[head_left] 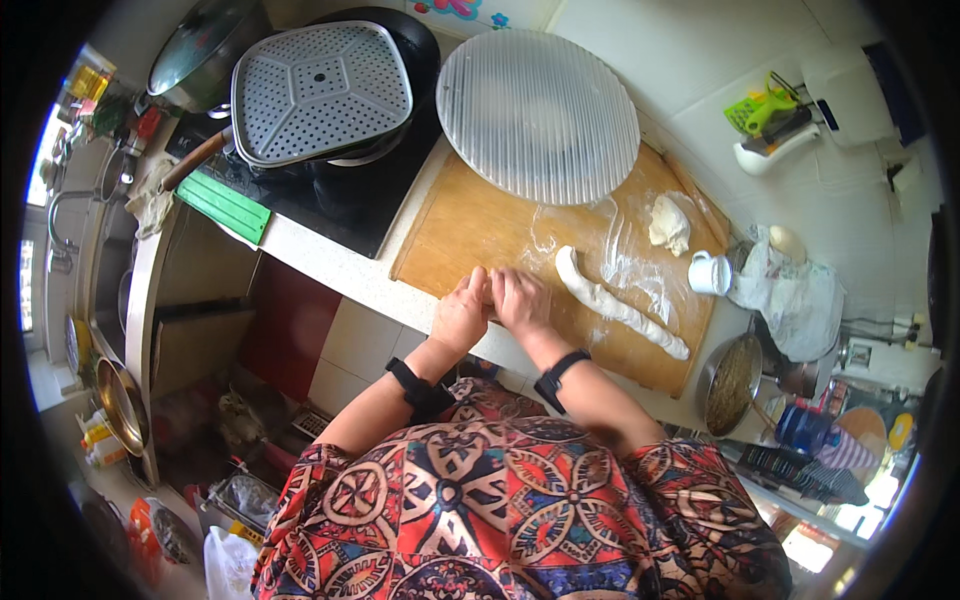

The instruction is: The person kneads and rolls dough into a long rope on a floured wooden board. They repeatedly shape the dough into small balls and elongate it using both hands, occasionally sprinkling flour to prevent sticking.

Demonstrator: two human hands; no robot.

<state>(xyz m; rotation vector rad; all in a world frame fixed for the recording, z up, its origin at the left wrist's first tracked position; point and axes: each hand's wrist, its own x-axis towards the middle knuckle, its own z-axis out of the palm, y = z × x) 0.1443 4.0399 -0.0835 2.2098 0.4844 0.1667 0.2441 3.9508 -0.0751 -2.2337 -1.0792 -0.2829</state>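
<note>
At the near edge of a floured wooden board [450,232], my left hand [460,313] and my right hand [521,300] meet with fingers curled. What lies between the fingers is mostly hidden, so I cannot tell what they hold. A long white roll of dough [619,306] lies on the board to the right of my hands. Farther back on the right is a lump of dough [669,225], with smears of flour around it. A round ribbed translucent tray or lid [536,116] covers the back of the board.
A perforated steamer plate [321,94] rests over a pan on the black cooktop [360,202]. A green plastic strip [223,208] lies at the counter's left. On the right stand a white cup [709,273], a metal bowl of brownish filling [733,384] and a plastic bag [799,307].
</note>
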